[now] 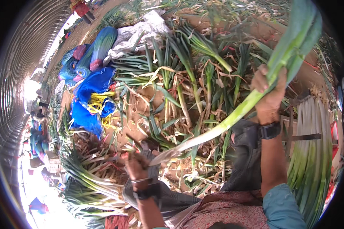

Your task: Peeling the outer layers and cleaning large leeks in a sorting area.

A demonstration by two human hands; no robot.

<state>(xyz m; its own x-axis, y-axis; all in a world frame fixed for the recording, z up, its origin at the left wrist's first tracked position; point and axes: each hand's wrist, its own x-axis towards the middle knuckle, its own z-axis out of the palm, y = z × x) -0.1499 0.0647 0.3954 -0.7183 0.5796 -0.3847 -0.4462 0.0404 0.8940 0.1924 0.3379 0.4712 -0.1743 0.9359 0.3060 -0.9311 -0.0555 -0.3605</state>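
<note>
A long leek [227,120] slants across the view, with its white root end low at the left and its green leaves high at the right. My right hand [270,91] is closed round it where white turns to green. Beside the root end is my left hand [137,167], its fingers curled and slightly blurred. Whatever it may hold is too small and smeared to make out, and I cannot tell whether it touches the leek. Under the leek lie peeled dry leaves and scraps [183,173].
Untrimmed leeks [179,87] lie ahead on the soil. A pile of leeks [90,175] is at the left, and a bundle of pale-stemmed leeks [311,141] at the right behind a dark strap. Blue netting [91,84], filled net sacks [103,44] and white sacking [141,32] are at the back left.
</note>
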